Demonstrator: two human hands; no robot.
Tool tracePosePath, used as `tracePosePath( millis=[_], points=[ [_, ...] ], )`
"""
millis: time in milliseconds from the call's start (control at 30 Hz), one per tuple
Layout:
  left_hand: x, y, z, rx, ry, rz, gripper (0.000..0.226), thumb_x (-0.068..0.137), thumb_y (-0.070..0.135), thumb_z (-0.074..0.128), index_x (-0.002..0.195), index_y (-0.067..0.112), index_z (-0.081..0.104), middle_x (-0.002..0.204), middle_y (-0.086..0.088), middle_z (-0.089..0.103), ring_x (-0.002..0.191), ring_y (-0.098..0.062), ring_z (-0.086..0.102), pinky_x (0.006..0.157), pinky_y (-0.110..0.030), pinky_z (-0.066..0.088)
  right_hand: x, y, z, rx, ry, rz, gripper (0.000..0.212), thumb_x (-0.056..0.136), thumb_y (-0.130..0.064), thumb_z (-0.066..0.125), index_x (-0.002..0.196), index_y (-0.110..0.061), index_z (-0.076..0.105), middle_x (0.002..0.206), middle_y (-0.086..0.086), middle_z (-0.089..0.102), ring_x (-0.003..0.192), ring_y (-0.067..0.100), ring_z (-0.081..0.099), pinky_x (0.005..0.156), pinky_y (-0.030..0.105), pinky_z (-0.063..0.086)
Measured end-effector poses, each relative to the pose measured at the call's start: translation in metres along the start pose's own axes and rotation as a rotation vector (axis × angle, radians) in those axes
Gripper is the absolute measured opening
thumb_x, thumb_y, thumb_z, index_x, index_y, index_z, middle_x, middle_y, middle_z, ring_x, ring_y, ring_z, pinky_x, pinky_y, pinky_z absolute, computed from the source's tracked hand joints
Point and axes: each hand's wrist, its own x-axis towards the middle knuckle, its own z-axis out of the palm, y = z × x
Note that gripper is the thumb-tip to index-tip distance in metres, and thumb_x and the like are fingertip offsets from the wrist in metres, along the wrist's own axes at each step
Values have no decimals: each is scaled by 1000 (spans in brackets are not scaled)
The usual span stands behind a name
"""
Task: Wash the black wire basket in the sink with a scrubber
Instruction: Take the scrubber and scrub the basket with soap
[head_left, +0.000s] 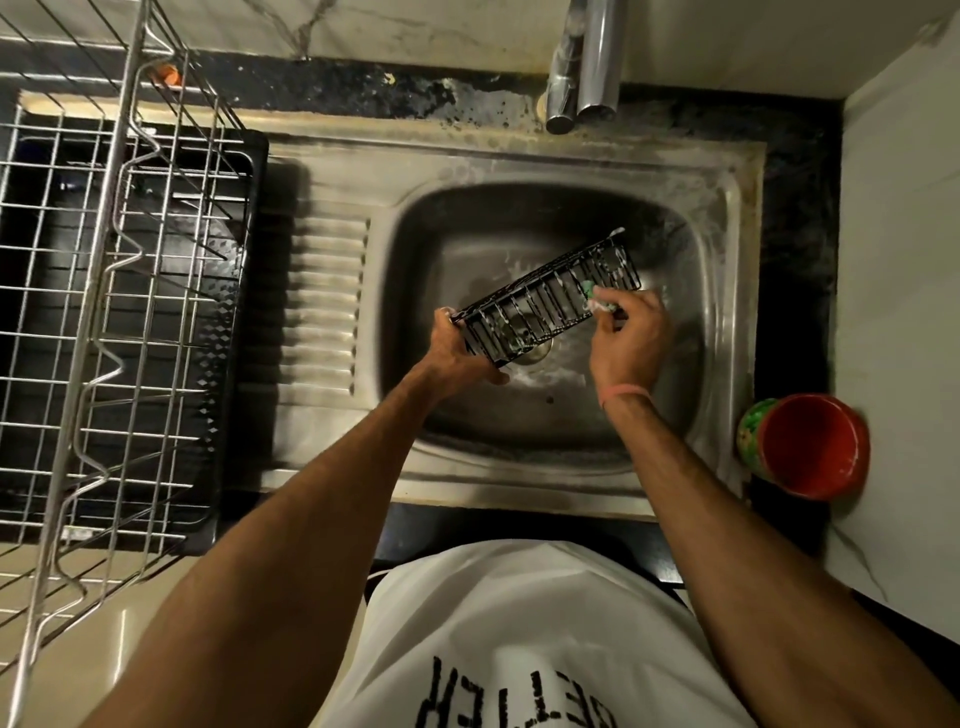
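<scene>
Head view, looking straight down over the sink (727, 171).

Black wire basket (545, 304): long and narrow, held above the steel basin, not resting on its floor. It lies tilted, its near-left end lower in the frame and its far-right end reaching toward the back of the basin. White suds cling to several wires, most at the right end. The drain shows through the wires near the left end.

Left hand (460, 348): closed around the basket's left end, thumb over the top edge, fingers wrapped beneath.

Right hand (628, 332): fingers pinched shut on a green scrubber (592, 296), soapy, which is pressed against the basket's long side near the right end. A pink band sits on this wrist.

Surroundings: foam streaks lie on the basin floor. The tap (584, 62) stands at the back edge, spout over the rim; no water stream is visible. Left of the ribbed drainboard, a steel dish rack (104, 291) sits on a black tray. On the dark worktop at the right, a red cup (815, 444) lies on its side, mouth toward the camera.
</scene>
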Motion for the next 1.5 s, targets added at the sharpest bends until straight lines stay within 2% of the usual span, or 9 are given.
tracePosePath(
  millis=[100, 233, 400, 533, 733, 1000, 1200, 1300, 1500],
  points=[
    [1, -1, 2, -4, 21, -17, 108, 56, 8, 103, 132, 21, 27, 139, -10, 53, 122, -15, 59, 91, -23, 59, -17, -12, 7, -12, -83, -77, 23, 92, -3, 75, 109, -18, 80, 115, 0, 71, 100, 12, 68, 80, 3, 50],
    [5, -7, 1, 5, 29, -30, 117, 36, 32, 101, 127, 24, 27, 132, -12, 60, 118, -21, 67, 90, -34, 62, -55, -23, 27, -118, -360, -379, 23, 94, -8, 74, 109, -24, 79, 110, -7, 69, 102, 10, 61, 87, 20, 53],
    [-3, 4, -2, 23, 10, -42, 108, 56, 6, 103, 134, 16, 28, 136, -11, 56, 123, -21, 62, 99, -38, 60, -25, -28, 11, -234, -274, -466, 21, 94, -8, 73, 110, -20, 77, 112, 1, 70, 103, 19, 59, 80, 24, 48],
    [-2, 4, 2, 19, -1, -35, 104, 65, -4, 98, 140, 10, 27, 137, -8, 54, 123, -18, 59, 98, -29, 57, 38, -10, -20, -341, -118, -308, 22, 94, -6, 69, 108, -20, 77, 115, 4, 68, 108, 26, 58, 82, 21, 32],
    [-4, 7, -3, 25, 22, -37, 117, 44, 21, 105, 132, 21, 27, 143, -12, 50, 130, -21, 59, 99, -30, 60, 43, -16, -11, -276, -84, -150, 25, 95, -3, 68, 110, -22, 74, 123, 5, 65, 111, 23, 62, 81, 16, 44],
    [-2, -1, 0, 11, 45, -36, 116, 35, 44, 94, 129, 22, 30, 138, -15, 54, 126, -24, 60, 106, -51, 57, -65, -29, 27, -210, -425, -525, 23, 93, -6, 68, 111, -19, 73, 113, 2, 65, 103, 19, 59, 76, 28, 56],
    [-7, 12, -3, 14, -25, -45, 105, 68, -4, 97, 143, 9, 25, 145, -14, 51, 131, -20, 55, 104, -28, 53, 0, -14, -5, -255, -200, -354, 35, 94, 0, 66, 122, -21, 67, 126, 2, 65, 104, 16, 60, 71, 25, 52],
    [-8, 11, -3, 11, -28, -40, 105, 70, -6, 95, 146, 7, 23, 146, -13, 50, 130, -19, 54, 98, -23, 50, 26, -8, -14, -299, -158, -318, 36, 95, -4, 68, 127, -21, 64, 126, 2, 65, 114, 20, 60, 84, 30, 55],
    [-10, 16, 0, -32, -8, -50, 104, 65, 2, 98, 140, 7, 26, 133, -9, 52, 114, -13, 54, 101, -27, 51, -44, -30, 23, -208, -271, -346, 32, 97, -7, 67, 126, -21, 64, 126, 3, 66, 106, 19, 64, 80, 26, 56]
  ],
)
